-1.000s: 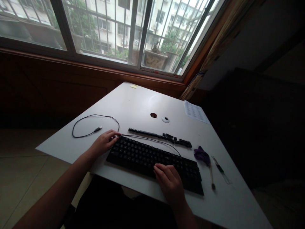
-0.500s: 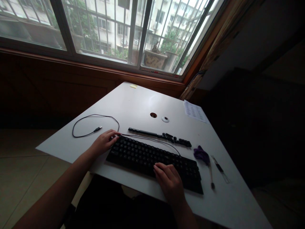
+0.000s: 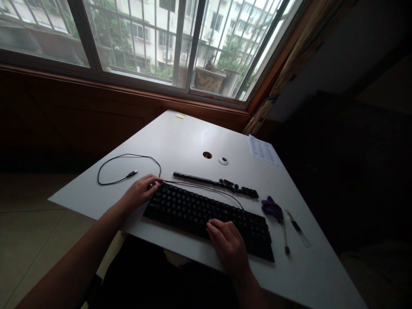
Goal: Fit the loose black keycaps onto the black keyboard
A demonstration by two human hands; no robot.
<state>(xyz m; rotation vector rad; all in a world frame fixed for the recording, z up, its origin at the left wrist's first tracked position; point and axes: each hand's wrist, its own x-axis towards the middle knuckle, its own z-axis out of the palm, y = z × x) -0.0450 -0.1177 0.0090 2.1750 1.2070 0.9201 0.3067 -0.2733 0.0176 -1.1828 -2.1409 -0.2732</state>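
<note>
A black keyboard (image 3: 189,208) lies slantwise near the front edge of the white table, with keys on its upper rows and a darker strip along its near right side. At its far left corner my left hand (image 3: 142,189) grips the edge with bent fingers. My right hand (image 3: 228,244) rests over the near middle of the keyboard, fingertips pinched together at the front row; whatever is between them is too small to make out. Behind the keyboard, several loose black keycaps (image 3: 227,183) form a line. The keyboard's black cable (image 3: 206,187) runs between them.
The cable loops left and ends in a USB plug (image 3: 131,173). To the right lie a purple cloth (image 3: 272,209), a small brush (image 3: 286,240) and a wire keycap puller (image 3: 298,227). Farther back are a table hole (image 3: 207,155), its white ring cover (image 3: 223,161) and printed paper (image 3: 264,150).
My right hand has shifted very slightly, its fingertips still pinched at the keyboard's front row. The left hand and the keyboard stay in place.
</note>
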